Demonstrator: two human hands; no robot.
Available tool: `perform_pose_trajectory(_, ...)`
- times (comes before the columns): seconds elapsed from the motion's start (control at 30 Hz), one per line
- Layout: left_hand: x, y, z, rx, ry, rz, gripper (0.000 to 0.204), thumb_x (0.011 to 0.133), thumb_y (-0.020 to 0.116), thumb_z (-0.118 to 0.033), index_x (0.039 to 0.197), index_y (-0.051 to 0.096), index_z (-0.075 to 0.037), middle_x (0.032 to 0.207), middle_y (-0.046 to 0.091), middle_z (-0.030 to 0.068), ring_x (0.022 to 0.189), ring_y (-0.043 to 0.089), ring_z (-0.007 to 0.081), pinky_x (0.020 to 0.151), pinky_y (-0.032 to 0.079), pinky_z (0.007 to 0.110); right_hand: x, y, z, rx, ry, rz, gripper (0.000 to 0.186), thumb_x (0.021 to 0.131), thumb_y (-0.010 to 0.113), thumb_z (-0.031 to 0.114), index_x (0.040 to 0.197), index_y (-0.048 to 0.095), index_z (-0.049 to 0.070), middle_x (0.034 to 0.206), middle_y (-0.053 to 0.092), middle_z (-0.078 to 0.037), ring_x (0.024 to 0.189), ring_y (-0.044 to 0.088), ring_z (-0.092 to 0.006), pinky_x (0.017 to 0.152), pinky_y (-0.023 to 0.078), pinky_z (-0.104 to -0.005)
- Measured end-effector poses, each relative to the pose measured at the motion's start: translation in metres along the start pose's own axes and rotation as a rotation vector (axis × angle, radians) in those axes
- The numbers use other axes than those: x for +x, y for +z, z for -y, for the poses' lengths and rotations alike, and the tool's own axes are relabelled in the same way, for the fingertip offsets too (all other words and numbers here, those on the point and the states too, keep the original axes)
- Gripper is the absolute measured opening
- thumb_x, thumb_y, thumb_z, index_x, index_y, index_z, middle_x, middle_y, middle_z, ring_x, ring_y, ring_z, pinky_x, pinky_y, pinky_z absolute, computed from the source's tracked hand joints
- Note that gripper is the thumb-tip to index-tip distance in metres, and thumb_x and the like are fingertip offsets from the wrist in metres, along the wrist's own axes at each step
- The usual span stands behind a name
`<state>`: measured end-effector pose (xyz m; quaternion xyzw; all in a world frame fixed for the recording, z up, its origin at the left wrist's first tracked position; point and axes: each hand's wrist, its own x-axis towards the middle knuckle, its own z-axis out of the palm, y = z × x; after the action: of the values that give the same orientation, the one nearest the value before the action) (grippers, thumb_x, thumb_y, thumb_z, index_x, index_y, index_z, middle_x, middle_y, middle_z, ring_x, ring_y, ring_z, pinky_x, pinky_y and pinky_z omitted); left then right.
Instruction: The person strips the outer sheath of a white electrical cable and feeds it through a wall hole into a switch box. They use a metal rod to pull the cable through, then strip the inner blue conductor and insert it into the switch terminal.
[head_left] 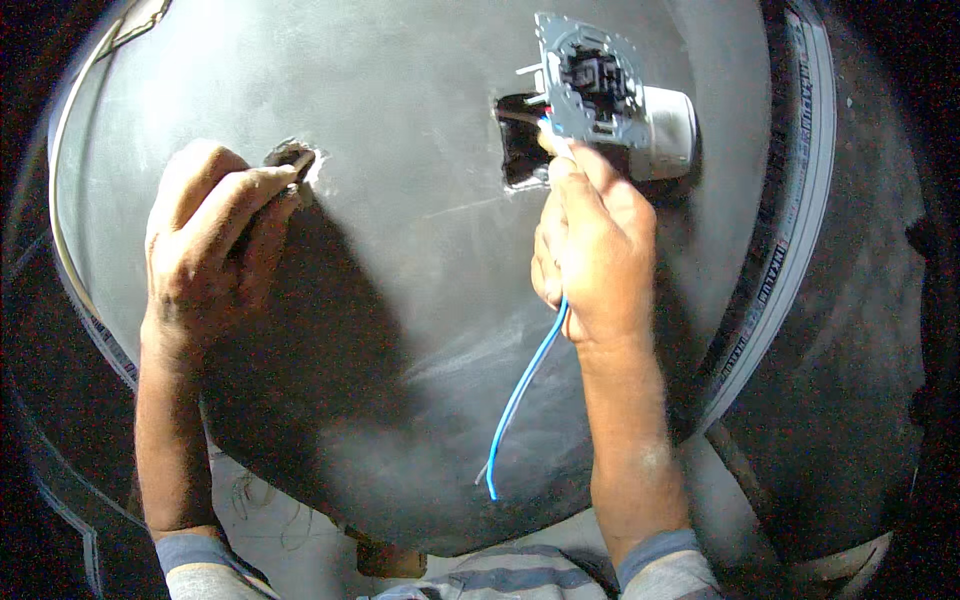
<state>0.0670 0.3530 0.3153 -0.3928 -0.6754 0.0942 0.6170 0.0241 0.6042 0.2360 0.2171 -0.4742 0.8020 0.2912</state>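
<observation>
My left hand is closed in a pinch at a small ragged hole in the dark grey panel. A short pale end shows at its fingertips, too small to name. My right hand is closed around electrical wires just below a rectangular cutout. A blue wire and a thinner greyish one hang down from that fist, and a white length sticks up above the fingers. Beside the cutout, above my right hand, is a metal switch or socket mounting frame with a dark centre. It partly covers a white rounded fitting.
A white strip with printed marks curves along the panel's right side. A pale cable runs down the left edge. Below the panel lie a light floor, thin loose wire and a brown block.
</observation>
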Motion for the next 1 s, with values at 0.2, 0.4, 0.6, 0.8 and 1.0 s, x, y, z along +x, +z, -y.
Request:
perform_pose_trajectory(0.2, 0.009, -0.009, 0.007, 0.079, 0.100, 0.068, 0.020, 0.077, 0.075, -0.003, 0.097, 0.070, -0.002, 0.077, 0.057, 0.0107, 0.069, 0.055, 0.0246, 0.064, 0.047, 0.035, -0.004, 0.002, 0.009, -0.105, -0.035, 0.013, 0.029, 0.100, 0.054, 0.019, 0.122, 0.063, 0.002, 0.057, 0.048, 0.002, 0.041, 0.041, -0.0068, 0.038, 0.034, -0.0250)
perform_pose_trajectory(0.4, 0.013, -0.017, -0.003, 0.033, -0.010, 0.079, 0.016, 0.083, 0.070, 0.000, 0.098, 0.069, -0.001, 0.077, 0.058, 0.0102, 0.071, 0.057, 0.0230, 0.065, 0.047, 0.034, -0.037, -0.008, 0.006, -0.325, -0.367, -0.060, 0.024, 0.095, 0.053, 0.005, 0.116, 0.062, -0.004, 0.079, 0.064, -0.008, 0.061, 0.058, -0.0137, 0.055, 0.046, -0.0307)
perform_pose_trajectory(0.6, 0.011, -0.006, -0.003, 0.071, -0.092, 0.104, 0.009, 0.086, 0.066, 0.001, 0.094, 0.066, -0.001, 0.081, 0.059, 0.0109, 0.072, 0.057, 0.0243, 0.067, 0.048, 0.035, -0.038, -0.005, -0.015, -0.592, -0.716, -0.051, 0.047, 0.091, 0.055, 0.002, 0.137, 0.049, -0.005, 0.087, 0.066, -0.029, 0.071, 0.067, -0.0392, 0.061, 0.052, -0.0436)
perform_pose_trajectory(0.8, 0.007, 0.003, -0.008, 0.122, -0.102, 0.050, 0.004, 0.088, 0.065, 0.001, 0.091, 0.064, 0.000, 0.081, 0.058, 0.0115, 0.073, 0.057, 0.0230, 0.068, 0.048, 0.034, -0.025, -0.012, -0.021, -0.601, -0.706, -0.058, 0.047, 0.089, 0.055, 0.001, 0.135, 0.050, -0.007, 0.083, 0.065, -0.028, 0.070, 0.066, -0.0419, 0.061, 0.051, -0.0468)
perform_pose_trajectory(1.0, -0.003, 0.025, 0.009, 0.071, -0.215, -0.022, 0.003, 0.089, 0.065, 0.002, 0.088, 0.062, 0.001, 0.083, 0.058, 0.0117, 0.075, 0.057, 0.0202, 0.067, 0.049, 0.033, -0.007, 0.000, -0.031, -0.471, -0.612, -0.058, 0.036, 0.092, 0.052, -0.001, 0.127, 0.057, -0.008, 0.096, 0.065, -0.027, 0.087, 0.067, -0.0383, 0.076, 0.051, -0.0369)
